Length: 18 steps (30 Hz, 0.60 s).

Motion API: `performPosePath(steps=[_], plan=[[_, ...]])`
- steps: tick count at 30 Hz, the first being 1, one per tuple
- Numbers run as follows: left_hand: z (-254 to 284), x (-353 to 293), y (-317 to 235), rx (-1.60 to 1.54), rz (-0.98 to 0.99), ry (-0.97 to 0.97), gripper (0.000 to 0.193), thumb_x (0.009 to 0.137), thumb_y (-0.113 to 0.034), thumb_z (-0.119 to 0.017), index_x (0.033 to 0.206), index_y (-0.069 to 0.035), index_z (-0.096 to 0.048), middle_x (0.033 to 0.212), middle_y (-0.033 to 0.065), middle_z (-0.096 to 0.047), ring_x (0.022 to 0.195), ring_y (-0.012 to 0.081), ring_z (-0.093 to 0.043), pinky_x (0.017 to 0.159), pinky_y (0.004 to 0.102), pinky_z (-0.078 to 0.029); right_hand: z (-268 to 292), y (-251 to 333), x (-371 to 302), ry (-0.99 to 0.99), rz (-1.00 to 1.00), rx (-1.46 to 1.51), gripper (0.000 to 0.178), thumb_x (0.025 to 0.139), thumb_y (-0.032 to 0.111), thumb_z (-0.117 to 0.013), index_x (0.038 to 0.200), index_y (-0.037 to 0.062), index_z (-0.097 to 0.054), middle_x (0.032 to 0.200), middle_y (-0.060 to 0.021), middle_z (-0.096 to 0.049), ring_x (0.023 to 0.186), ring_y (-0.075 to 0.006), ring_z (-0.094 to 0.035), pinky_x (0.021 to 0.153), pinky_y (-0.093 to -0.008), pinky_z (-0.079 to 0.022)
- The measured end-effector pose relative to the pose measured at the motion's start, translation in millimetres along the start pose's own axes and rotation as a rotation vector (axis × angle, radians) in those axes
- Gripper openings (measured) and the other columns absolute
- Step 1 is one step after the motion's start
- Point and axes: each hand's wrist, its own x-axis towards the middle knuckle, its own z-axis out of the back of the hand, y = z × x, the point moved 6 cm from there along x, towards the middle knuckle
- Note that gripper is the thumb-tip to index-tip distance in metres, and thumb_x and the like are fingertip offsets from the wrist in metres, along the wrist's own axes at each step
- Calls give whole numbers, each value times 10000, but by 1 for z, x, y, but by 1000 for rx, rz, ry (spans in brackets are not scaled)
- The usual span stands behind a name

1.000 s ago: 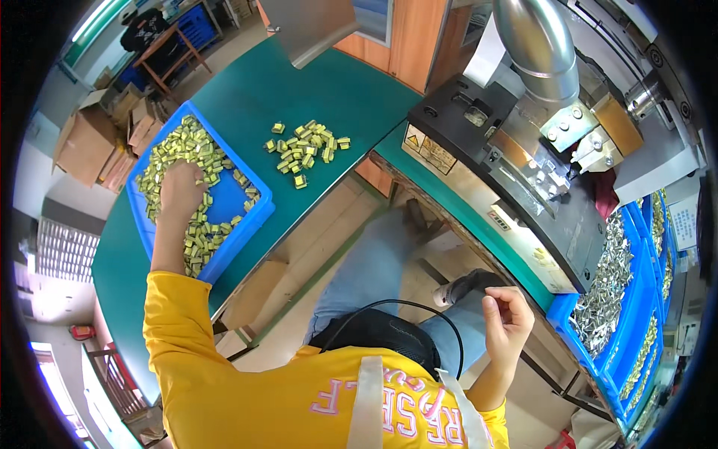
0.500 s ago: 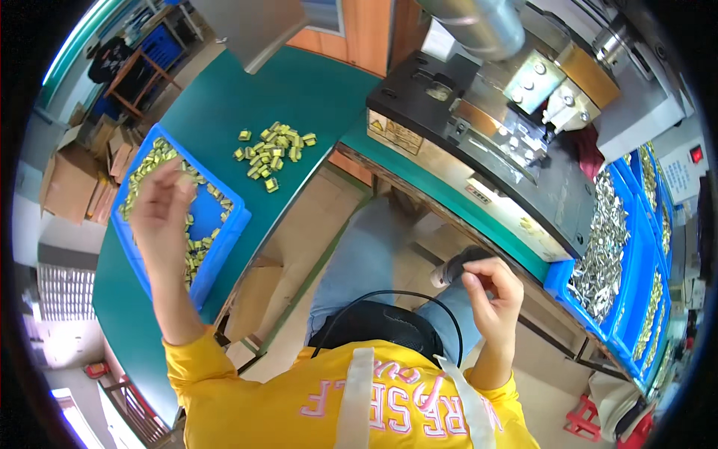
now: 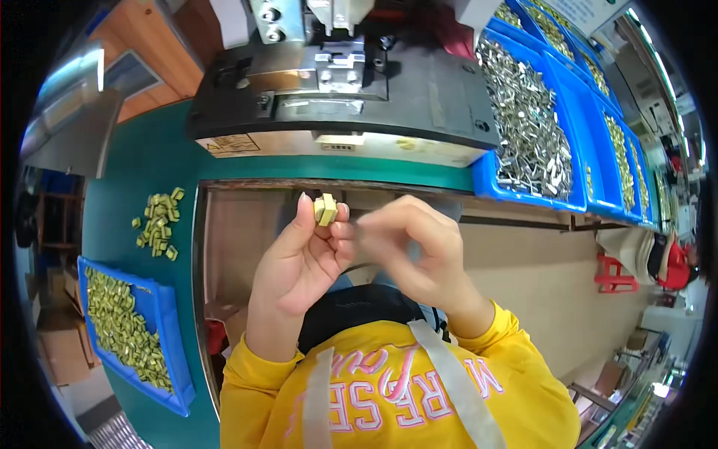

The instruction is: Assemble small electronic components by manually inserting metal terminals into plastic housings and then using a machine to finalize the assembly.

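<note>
Between the fingertips of my left hand (image 3: 303, 258) is a small yellow block-shaped part (image 3: 325, 209) with a paler side, held up in front of my lap. My right hand (image 3: 422, 254) is close beside it on the right, fingers bent toward the left hand; motion smears its fingertips, so I cannot make out whether they hold anything. At the left, a blue tray (image 3: 178, 352) contains many similar yellow-green parts (image 3: 123, 318). A small loose pile of the same parts (image 3: 158, 222) lies on the green table (image 3: 123, 202) beyond the tray.
A press machine with a black bed (image 3: 441, 93) stands straight ahead. A blue bin (image 3: 486, 179) of silver metal pieces (image 3: 523, 123) sits to its right, alongside more blue bins (image 3: 583, 142). A red stool (image 3: 617, 273) stands on the floor at far right.
The view has swung right, toward the press. My left hand has come from over the blue tray to the front of my body with a yellow part. My right hand has moved close to it.
</note>
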Motion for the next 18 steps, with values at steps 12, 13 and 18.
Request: performPosePath(steps=[12, 13, 18], plan=[[8, -1, 12, 67, -12, 21, 364, 947, -327, -327, 1141, -59, -479, 977, 74, -561, 886, 152, -537, 785, 318, -443, 2, -6, 0, 25, -6, 49, 292, 656, -72, -650, 932, 9, -594, 835, -71, -569, 682, -97, -531, 552, -178, -408], [8, -1, 13, 121, -15, 41, 372, 947, -344, -319, 1120, -59, -484, 963, 61, -554, 890, 149, -533, 788, 321, -438, 1, -7, 0, 23, -1, 66, 294, 651, -63, -660, 928, 9, -595, 830, -72, -571, 682, -105, -533, 554, -185, -408], [9, -1, 15, 240, -62, -6, 358, 929, -340, -376, 1082, -47, -512, 899, 39, -559, 815, 131, -550, 762, 305, -468, 0, -10, -1, 29, -3, 76, 283, 634, -42, -685, 901, 11, -604, 806, -78, -575, 687, -136, -540, 566, -213, -414]])
